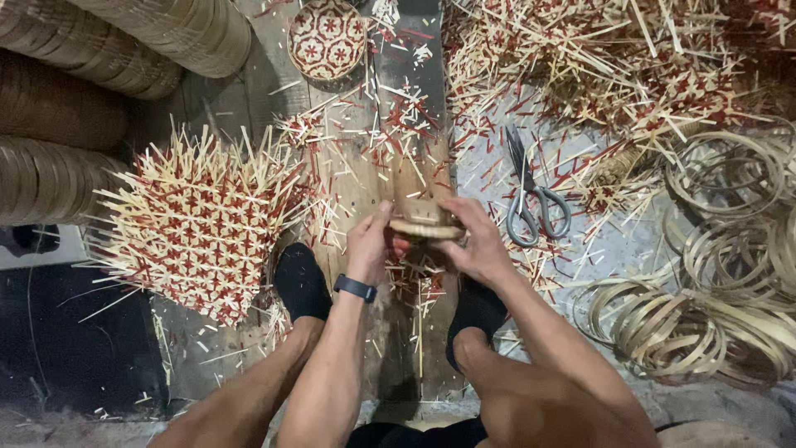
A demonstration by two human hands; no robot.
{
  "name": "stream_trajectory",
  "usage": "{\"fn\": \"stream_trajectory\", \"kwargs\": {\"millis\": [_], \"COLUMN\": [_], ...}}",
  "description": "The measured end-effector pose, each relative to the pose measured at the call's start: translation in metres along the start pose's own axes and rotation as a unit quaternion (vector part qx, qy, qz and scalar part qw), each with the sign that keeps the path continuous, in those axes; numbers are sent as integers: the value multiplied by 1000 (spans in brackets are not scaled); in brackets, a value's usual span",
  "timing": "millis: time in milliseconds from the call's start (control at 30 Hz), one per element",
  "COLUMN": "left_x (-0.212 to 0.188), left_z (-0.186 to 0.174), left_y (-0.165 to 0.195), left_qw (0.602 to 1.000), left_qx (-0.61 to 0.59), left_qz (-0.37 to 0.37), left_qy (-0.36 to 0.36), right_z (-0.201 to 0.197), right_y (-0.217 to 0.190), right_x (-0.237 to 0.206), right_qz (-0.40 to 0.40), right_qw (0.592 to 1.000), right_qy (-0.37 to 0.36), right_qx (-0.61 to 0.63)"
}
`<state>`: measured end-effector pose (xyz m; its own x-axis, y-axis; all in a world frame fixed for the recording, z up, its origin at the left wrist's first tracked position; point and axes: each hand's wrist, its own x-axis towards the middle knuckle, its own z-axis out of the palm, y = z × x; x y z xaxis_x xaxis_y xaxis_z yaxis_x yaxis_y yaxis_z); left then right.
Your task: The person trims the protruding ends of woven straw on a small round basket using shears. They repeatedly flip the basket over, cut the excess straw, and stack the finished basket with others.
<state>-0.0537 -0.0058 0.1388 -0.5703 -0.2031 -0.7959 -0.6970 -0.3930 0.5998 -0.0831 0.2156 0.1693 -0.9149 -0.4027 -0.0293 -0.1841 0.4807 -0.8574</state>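
On a littered workshop floor (613,249), seen from the head camera, a seated person is gripping a small round bamboo hoop (427,228) between both hands, just above a wooden block (419,187). The left hand (369,245), a dark watch (355,288) on its wrist, is curling its fingers around the hoop's near side; the right hand (473,241) is pinching the far rim. Scissors (531,195) are lying just right of the hands. A spiky red-and-cream woven mat (195,224) is resting to the left, coiled strips (713,307) to the right.
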Motion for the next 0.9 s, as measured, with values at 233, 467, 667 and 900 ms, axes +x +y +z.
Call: {"fn": "stream_trajectory", "kwargs": {"millis": [233,467,667,900], "left_x": [26,51,39,20], "left_z": [-10,16,29,28], "left_y": [6,43,66,51], "left_qw": [890,850,838,802], "left_qx": [410,481,518,538], "left_qz": [200,210,170,256], "left_qy": [18,-50,-14,34], "right_z": [8,3,-1,14], "right_y": [25,0,-12,-10], "right_x": [42,91,91,72], "right_qz": [169,213,208,167], "right_qw": [984,946,950,963], "right_qy": [-45,-224,-191,-120], "right_qx": [39,-95,-135,-176]}}
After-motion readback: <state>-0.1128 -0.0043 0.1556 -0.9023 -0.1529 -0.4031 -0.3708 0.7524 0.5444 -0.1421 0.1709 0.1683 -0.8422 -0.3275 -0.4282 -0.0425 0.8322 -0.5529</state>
